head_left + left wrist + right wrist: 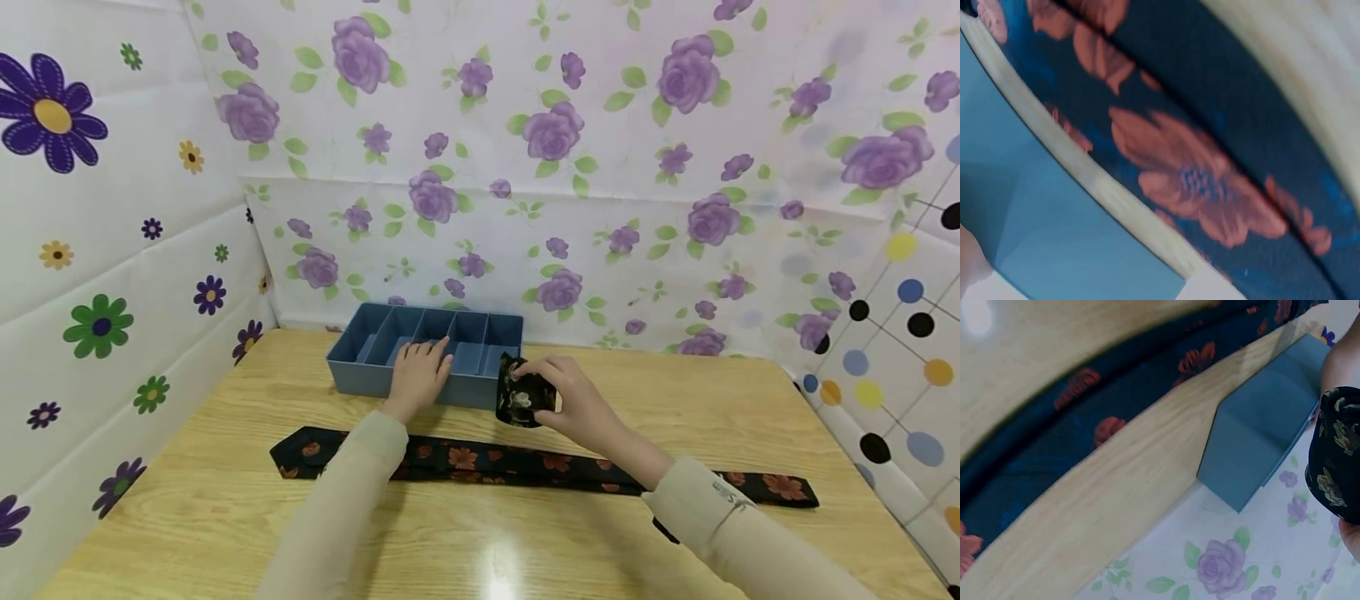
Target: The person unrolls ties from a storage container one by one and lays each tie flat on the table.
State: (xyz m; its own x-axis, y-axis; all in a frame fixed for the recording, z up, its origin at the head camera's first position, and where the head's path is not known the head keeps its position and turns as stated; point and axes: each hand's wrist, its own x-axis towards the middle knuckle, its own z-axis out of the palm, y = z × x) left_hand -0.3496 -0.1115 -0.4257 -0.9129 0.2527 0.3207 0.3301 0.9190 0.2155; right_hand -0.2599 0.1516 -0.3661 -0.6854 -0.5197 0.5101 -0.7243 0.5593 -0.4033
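Observation:
My right hand (pixel 573 400) grips a rolled-up black necktie (pixel 520 398) with a pale pattern, thumb below and fingers above. The roll is held at the front right corner of a blue divided box (pixel 416 382), overlapping it in the head view. My left hand (pixel 418 375) rests over the box's front wall, fingers reaching above the middle compartments. A second necktie (pixel 517 467), dark with orange flowers, lies flat across the table under both forearms. In the right wrist view the rolled necktie (pixel 1334 464) shows gold figures.
The wooden table (pixel 247 533) runs back to a wall sheet (pixel 480 250) with purple roses. More patterned sheets close off the left and right. Dividers split the box into several compartments. A small black piece (pixel 664 531) shows beneath the right cuff.

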